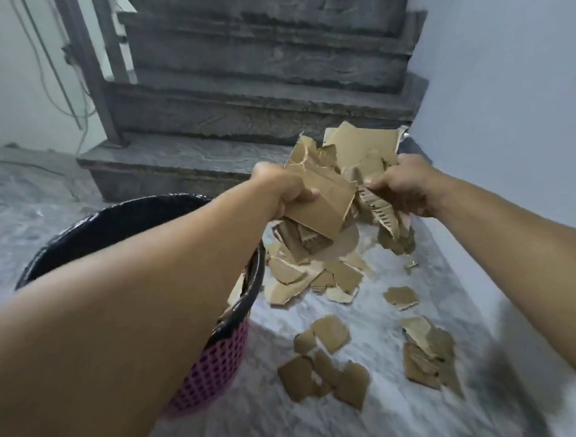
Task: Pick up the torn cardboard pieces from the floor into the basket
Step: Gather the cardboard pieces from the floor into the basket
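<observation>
Grip, both hands: left hand has fingers and thumb curled round a flat brown slab at the near side of a held bundle of cardboard pieces; right hand pinches the far right side of the same bundle, fingers curled into ragged corrugated scraps. Neither hand is spread. Bundle is held up off the floor, between the two hands, with loose bits hanging from its underside.

Key relation: basket stands to the left of and nearer than the bundle. Its dark rim passes under the left forearm, so the left hand is the nearer one to the opening; the right hand would have to cross furthest. Judged: the load must travel leftward and toward the person, then down, to clear the rim.

Bundle's long axis runs roughly left to right, hand to hand. The basket mouth looks wide, though the forearm hides much of it.

Room: stairs behind, wall close on the right, open floor on the left past the basket. Remaining pieces: a heap right beside the basket wall, scattered groups nearer, and a stack toward the wall.

Risk, judged: hanging scraps may drop short of the rim.
</observation>
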`<state>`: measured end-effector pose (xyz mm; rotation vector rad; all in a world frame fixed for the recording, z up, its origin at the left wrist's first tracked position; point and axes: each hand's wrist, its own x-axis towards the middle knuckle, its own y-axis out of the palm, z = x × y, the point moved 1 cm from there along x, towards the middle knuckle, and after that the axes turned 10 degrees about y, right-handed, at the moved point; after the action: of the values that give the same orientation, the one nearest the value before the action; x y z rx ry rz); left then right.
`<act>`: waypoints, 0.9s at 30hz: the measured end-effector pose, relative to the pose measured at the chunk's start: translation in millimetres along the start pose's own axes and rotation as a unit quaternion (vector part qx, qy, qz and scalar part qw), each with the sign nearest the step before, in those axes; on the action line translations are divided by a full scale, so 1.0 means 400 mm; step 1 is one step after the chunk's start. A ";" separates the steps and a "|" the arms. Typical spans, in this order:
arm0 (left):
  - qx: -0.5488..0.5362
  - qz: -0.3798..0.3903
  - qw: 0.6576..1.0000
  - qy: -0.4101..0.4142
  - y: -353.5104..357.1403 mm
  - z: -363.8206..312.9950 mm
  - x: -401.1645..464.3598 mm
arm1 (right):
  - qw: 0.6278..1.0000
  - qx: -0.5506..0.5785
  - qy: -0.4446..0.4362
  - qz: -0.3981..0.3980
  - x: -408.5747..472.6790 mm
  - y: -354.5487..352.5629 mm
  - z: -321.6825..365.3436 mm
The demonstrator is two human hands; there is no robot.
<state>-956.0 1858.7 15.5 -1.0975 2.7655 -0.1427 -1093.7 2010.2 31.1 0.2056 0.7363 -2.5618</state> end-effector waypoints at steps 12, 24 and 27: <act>0.022 -0.133 0.989 -0.066 -0.528 0.094 -0.126 | 0.994 0.020 -0.031 0.107 -0.173 0.466 0.162; 0.472 -0.217 0.853 0.045 -0.631 0.318 -0.187 | 0.965 -0.212 -0.113 -0.109 -0.180 0.546 -0.026; 0.551 -0.246 0.798 -0.005 -0.641 0.330 -0.196 | 0.970 -0.214 -0.044 -0.102 -0.196 0.531 -0.042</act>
<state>-703.2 1722.6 -67.0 -1.2886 1.6818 -1.5328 -923.9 1891.0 -61.1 -0.1302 1.3082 -2.5008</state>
